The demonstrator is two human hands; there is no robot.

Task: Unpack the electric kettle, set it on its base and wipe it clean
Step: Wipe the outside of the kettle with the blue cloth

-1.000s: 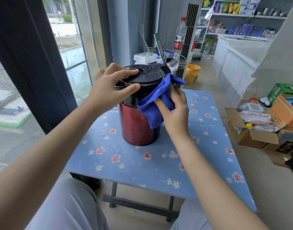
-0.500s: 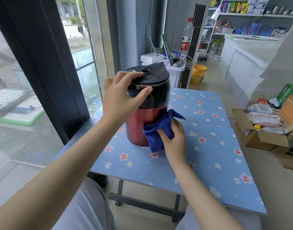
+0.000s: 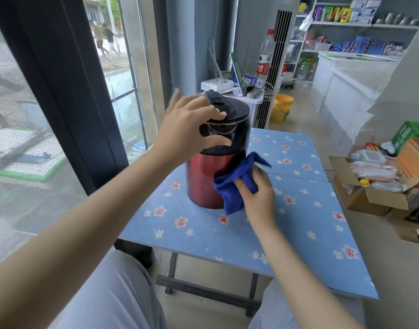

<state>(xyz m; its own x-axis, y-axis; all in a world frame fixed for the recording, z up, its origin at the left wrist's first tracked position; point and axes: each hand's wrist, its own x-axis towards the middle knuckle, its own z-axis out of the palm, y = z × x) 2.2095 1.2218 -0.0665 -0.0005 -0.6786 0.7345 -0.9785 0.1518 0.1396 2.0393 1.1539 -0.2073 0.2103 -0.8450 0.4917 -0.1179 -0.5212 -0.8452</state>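
Note:
A red electric kettle [image 3: 201, 184] with a black ribbed lid [image 3: 234, 110] stands upright on the blue flowered table [image 3: 298, 224]. My left hand [image 3: 187, 131] grips the kettle's black top from the left, thumb on the front and fingers over the lid. My right hand [image 3: 256, 193] holds a bunched blue cloth [image 3: 232, 186] pressed against the lower right side of the red body. The kettle's base is hidden beneath it.
An open cardboard box [image 3: 370, 193] of packets sits on the floor to the right, with an orange basket [image 3: 415, 157] behind it. Past the table are a yellow bucket [image 3: 281, 108], a tower fan [image 3: 272, 67] and a small white stand [image 3: 241, 91] with a water bottle.
My right hand has slid the blue cloth from the kettle's black upper rim down to its lower red side. My left hand has stayed on the lid.

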